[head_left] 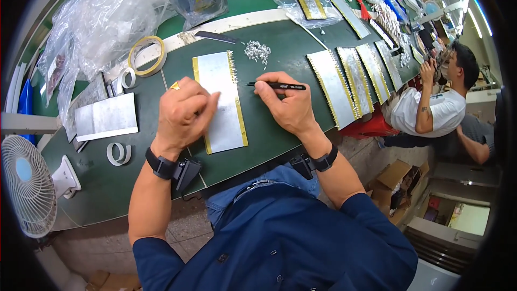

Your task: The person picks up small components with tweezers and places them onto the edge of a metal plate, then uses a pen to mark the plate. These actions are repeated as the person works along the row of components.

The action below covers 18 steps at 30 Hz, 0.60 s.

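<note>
In front of me on the green table lies a flat silver plate (223, 113) with yellow tape along its long edges. Small metal pieces line the upper part of its right edge. My left hand (186, 109) rests over the plate's left side, its fingers curled; whatever they hold, if anything, is hidden. Black tweezers (280, 85) are pinched in my right hand (288, 105), just right of the plate, with their tips pointing left toward its edge. Beyond the tips sits a small pile of silver pieces (257, 51).
Several similar taped plates (333, 87) lie in a row to the right. A tape roll (147, 55), a bare silver plate (106, 117) and a white fan (29, 183) are on the left. Plastic bags (113, 16) cover the far left. A co-worker (439, 102) sits at the right.
</note>
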Available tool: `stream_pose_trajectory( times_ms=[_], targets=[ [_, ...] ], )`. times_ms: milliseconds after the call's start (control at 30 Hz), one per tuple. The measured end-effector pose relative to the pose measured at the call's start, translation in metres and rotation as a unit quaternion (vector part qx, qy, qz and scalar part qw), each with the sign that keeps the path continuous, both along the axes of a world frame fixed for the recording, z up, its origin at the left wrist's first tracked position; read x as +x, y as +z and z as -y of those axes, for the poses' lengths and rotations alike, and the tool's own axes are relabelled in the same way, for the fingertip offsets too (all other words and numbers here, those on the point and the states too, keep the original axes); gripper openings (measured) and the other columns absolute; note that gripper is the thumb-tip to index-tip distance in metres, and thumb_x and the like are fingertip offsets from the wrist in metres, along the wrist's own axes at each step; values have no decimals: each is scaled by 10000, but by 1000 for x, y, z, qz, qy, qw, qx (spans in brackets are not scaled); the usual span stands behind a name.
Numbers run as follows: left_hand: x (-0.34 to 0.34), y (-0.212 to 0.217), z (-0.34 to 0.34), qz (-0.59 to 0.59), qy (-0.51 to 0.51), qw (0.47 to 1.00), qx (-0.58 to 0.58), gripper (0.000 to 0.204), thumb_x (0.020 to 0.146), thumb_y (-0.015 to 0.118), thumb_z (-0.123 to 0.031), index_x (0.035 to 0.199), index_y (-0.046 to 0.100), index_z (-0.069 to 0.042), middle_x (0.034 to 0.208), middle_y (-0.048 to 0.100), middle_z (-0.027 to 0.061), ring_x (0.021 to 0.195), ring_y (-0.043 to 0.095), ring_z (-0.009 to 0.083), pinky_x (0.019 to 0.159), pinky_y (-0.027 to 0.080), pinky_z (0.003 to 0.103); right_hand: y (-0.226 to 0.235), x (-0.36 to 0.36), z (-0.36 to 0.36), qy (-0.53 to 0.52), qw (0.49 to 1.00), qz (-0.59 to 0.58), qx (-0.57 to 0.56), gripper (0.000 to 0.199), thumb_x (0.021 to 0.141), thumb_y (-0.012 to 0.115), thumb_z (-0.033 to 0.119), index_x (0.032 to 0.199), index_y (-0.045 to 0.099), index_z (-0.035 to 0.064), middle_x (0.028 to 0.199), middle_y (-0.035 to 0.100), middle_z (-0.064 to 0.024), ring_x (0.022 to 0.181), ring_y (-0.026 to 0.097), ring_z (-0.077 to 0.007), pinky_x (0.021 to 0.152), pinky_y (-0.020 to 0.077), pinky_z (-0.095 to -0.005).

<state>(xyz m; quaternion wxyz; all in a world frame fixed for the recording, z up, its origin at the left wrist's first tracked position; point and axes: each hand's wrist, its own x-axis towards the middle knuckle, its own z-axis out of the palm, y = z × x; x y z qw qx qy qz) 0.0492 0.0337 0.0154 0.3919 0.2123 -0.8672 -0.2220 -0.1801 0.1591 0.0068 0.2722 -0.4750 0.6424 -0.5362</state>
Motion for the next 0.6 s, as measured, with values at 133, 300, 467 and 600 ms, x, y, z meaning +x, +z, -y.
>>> stream_pose_trajectory(
  times_ms=[133,300,467,600],
  targets=[
    [-8,13,-6,60,-83,992,-75,264,900,869,-138,778,652,-51,1088,748,109,1069,704,332,928,547,466,0,0,-2,4,999,-36,-31,183,1069,780,139,1164,780,-17,975,811,-64,909,779,-127,832,627,-277],
    [-8,2,-12,175,-14,982,-69,205,919,849,-220,910,728,-54,1487,670,135,1454,550,403,1271,361,583,7,-6,-8,-8,998,-49,-31,181,1065,778,132,1167,780,-18,987,811,-71,904,784,-136,839,633,-287],
    [-3,5,-13,228,6,971,-68,245,960,826,-252,943,715,-35,1535,654,131,1503,518,411,1338,262,622,7,-13,-18,-3,998,-52,-17,181,1068,771,128,1165,776,-24,990,808,-77,906,787,-145,837,632,-289],
    [-2,1,-11,215,4,975,-62,252,986,810,-247,934,698,-28,1515,670,126,1501,523,410,1344,255,629,4,-17,-23,6,998,-55,-11,180,1069,768,128,1165,776,-24,997,805,-81,917,786,-147,836,632,-290]
  ],
)
